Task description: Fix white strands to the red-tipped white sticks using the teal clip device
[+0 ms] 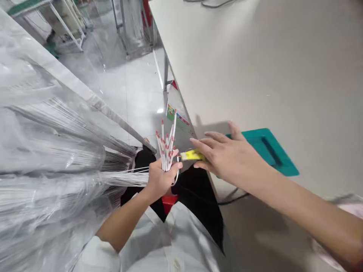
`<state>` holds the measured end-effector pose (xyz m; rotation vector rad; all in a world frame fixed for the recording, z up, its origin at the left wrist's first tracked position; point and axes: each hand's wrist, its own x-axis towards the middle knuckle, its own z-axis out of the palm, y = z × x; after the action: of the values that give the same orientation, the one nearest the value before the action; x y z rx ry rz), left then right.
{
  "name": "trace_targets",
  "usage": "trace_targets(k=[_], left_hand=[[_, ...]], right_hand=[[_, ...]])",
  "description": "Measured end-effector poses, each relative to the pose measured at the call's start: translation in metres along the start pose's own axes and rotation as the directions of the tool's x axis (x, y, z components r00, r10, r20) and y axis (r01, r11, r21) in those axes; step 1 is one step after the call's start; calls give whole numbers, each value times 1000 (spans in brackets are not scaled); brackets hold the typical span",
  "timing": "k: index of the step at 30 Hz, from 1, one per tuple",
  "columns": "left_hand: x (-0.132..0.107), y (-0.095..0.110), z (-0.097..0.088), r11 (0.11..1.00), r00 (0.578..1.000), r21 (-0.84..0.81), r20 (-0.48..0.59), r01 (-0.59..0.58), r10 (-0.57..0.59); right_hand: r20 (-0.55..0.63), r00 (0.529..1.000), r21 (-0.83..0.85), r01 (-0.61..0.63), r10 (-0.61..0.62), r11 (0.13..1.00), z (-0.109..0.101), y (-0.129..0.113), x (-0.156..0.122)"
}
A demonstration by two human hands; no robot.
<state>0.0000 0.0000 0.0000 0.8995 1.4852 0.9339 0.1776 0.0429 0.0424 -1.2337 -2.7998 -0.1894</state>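
Observation:
My left hand (160, 176) is closed around a bunch of thin white wires with red tips (166, 145), which fan upward from the fist. The wires trail left into a large bundle wrapped in clear plastic (56, 158). My right hand (227, 155) reaches left over the table edge, fingers stretched out, with a small yellow piece (193, 155) pinched under the fingers next to the wire bunch. A teal flat tray (269, 151) lies on the table just behind my right hand.
A large pale table (269, 68) fills the right side. Metal racks (133, 30) and a trolley stand on the glossy floor at the back left. A labelled white panel (178, 117) hangs below the table edge.

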Motion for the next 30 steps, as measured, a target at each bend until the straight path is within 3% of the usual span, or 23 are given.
trace_targets(k=[5, 7, 9, 12, 15, 19, 23, 26, 30], left_hand=[[-5, 11, -10, 997, 998, -49, 16, 56, -55], [-7, 16, -15, 996, 998, -61, 39, 58, -56], [-10, 18, -22, 997, 997, -68, 79, 31, -26], [-15, 17, -32, 997, 986, -70, 163, -20, 31], [-20, 13, -37, 997, 964, -70, 258, -39, 56], [-24, 9, -39, 993, 938, -72, 326, -96, 114], [-24, 5, -40, 992, 931, -45, 342, -122, 130], [-21, 3, -40, 997, 947, -44, 313, -66, 76], [-14, 0, -39, 999, 970, -49, 241, 10, 2]], right_hand=[[-219, 976, 133, 34, -4, 991, -6, -4, -5], [-335, 940, 267, 31, 63, 963, -8, -18, -9], [-353, 916, 460, -7, 190, 888, -7, -36, -11], [-172, 925, 759, -95, 338, 645, 1, -60, -10], [32, 930, 949, -143, 366, 280, 10, -71, -3], [231, 901, 970, -187, 367, -153, 16, -78, 5], [419, 835, 861, -242, 357, -447, 19, -83, 7], [465, 803, 838, -263, 374, -478, 18, -84, 5], [390, 746, 916, -255, 539, -308, 13, -83, -5]])
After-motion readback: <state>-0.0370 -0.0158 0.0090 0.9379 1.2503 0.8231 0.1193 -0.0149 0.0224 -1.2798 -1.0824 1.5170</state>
